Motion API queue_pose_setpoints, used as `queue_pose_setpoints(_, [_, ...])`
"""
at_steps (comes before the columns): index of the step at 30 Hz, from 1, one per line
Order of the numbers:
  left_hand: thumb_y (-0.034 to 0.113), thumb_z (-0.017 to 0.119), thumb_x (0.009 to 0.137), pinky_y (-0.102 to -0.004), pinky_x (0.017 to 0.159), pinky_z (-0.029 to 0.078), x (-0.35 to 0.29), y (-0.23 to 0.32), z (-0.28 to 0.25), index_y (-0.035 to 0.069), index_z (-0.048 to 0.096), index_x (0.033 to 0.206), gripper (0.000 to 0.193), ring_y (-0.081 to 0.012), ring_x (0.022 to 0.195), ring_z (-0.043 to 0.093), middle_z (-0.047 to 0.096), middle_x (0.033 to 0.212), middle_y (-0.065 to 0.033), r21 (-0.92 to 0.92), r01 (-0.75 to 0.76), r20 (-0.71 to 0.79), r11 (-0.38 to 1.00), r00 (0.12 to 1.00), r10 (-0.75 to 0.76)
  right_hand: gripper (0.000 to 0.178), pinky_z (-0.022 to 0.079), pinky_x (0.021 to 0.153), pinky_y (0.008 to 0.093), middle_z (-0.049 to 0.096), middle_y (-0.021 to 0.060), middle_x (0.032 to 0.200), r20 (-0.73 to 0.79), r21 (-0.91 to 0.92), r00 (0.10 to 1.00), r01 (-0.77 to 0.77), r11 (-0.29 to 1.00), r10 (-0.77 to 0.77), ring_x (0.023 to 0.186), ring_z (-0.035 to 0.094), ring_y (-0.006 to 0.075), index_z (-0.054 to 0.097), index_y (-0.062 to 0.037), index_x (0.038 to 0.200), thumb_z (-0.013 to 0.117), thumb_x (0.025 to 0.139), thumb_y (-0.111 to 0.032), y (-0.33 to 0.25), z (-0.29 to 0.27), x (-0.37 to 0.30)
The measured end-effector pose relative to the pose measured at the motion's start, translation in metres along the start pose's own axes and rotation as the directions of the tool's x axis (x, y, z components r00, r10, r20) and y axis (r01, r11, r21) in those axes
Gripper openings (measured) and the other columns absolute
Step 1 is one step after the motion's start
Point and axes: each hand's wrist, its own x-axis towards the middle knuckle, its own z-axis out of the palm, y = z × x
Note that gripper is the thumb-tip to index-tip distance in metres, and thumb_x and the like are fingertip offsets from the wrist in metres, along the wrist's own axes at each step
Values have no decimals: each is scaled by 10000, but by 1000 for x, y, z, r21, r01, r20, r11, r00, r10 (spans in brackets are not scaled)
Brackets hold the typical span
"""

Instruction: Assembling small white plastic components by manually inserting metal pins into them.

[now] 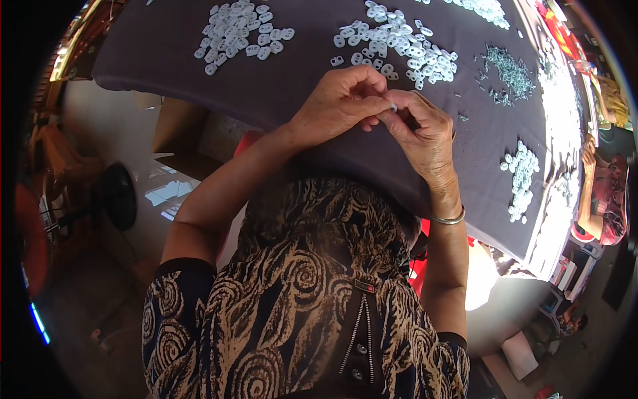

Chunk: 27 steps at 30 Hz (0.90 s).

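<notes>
My left hand (339, 106) and my right hand (425, 133) meet fingertip to fingertip above the near edge of a table covered with dark cloth (292, 86). Between the fingertips of both hands sits a small white plastic piece (393, 106). A metal bangle (448, 218) circles my right wrist. Just beyond my hands lies a heap of small white plastic pieces (399, 43). A second white heap (242, 30) lies further left.
A pile of small metal parts (510, 72) lies at the right of the cloth, with another white heap (522, 176) near the right edge. Another person (601, 199) sits at the far right. A cardboard box (176, 126) and a dark fan (116, 196) stand on the floor left.
</notes>
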Motion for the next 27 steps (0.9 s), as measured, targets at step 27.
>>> queue_pose_setpoints(27, [54,643,858,-209,614,449,-2,1,6,15,523,992,184,-44,701,535,578,784,-13,224,-115,-72,968,988,134,248,475,597,386,565,112,800,117,-313,992,88,946,-54,716,585,346,541,-42,921,719,781,-142,-8,0,0])
